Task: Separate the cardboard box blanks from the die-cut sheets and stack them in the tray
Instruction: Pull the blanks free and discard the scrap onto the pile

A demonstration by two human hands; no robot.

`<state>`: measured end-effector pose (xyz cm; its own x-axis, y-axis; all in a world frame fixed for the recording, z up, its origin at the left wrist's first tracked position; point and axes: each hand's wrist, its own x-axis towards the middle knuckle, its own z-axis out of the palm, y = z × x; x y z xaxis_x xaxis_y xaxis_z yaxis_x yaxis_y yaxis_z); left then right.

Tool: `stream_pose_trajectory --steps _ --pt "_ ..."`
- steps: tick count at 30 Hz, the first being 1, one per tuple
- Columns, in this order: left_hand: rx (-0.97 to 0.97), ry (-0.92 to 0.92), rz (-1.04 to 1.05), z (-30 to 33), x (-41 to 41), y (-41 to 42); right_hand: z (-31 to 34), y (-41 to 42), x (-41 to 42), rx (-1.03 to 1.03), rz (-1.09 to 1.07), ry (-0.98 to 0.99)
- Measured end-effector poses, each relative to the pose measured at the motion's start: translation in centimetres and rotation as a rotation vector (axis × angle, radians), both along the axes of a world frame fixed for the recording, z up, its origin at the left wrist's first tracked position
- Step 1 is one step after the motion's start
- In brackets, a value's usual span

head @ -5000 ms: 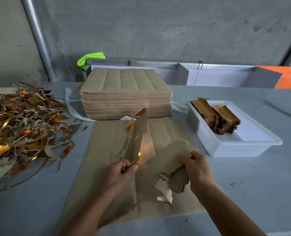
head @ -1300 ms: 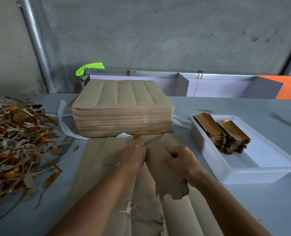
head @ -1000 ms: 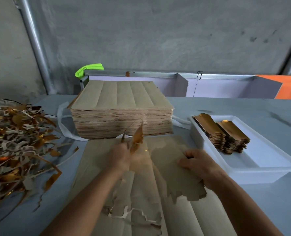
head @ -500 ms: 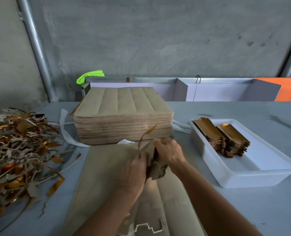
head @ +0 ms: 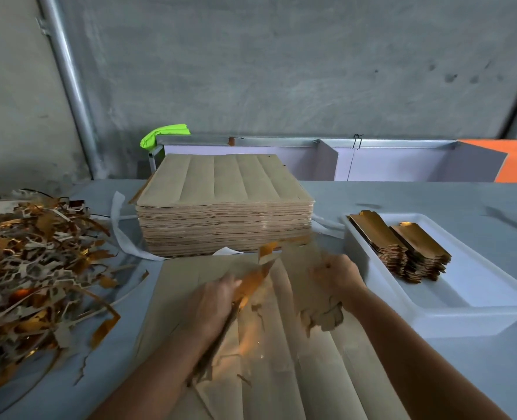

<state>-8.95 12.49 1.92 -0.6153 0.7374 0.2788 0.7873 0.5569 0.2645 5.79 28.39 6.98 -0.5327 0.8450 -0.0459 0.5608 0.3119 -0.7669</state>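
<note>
Head view. We see the left hand (head: 213,301) gripping a gold-faced scrap strip (head: 252,283); its long axis runs up and away to the right, far end beyond the fingers, near end trailing back under the wrist. The right hand (head: 337,275) holds a box blank (head: 314,286), brown side up, its long axis running from the far edge of the sheet back toward us; the fingers curl round its right edge, thumb side on top, and the jagged near end hangs just below the wrist. Motion blur hides the exact pinch on both.

Under both hands lies the die-cut sheet (head: 281,359) flat on the desk (head: 463,374), score lines running away from us. Beyond the fingers stands the sheet stack (head: 223,207). Right of the right hand sits the tray (head: 475,301) with two stacked blanks (head: 402,247), gold side up, long axes angled away-left. Well left of the left hand, the scrap pile (head: 33,268).
</note>
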Motion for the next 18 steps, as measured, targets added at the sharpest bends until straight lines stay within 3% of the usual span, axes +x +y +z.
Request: stream_pose_trajectory --steps 2,6,11,14,18 --pt "0.056 -0.052 0.028 0.4 -0.6 0.2 0.2 0.1 -0.1 0.058 0.092 -0.03" --pt "0.256 -0.128 -0.138 1.9 0.0 2.2 0.6 -0.8 -0.8 0.291 0.272 -0.172" --pt "0.249 -0.257 -0.347 5.3 -0.3 5.2 0.6 -1.7 -1.3 0.536 0.436 -0.299" --pt "0.231 -0.391 -0.481 6.4 -0.7 5.5 0.8 -1.0 -0.9 0.563 0.445 -0.33" --pt "0.334 -0.415 -0.39 6.7 -0.9 5.2 0.5 -0.8 -0.2 0.546 0.477 -0.308"
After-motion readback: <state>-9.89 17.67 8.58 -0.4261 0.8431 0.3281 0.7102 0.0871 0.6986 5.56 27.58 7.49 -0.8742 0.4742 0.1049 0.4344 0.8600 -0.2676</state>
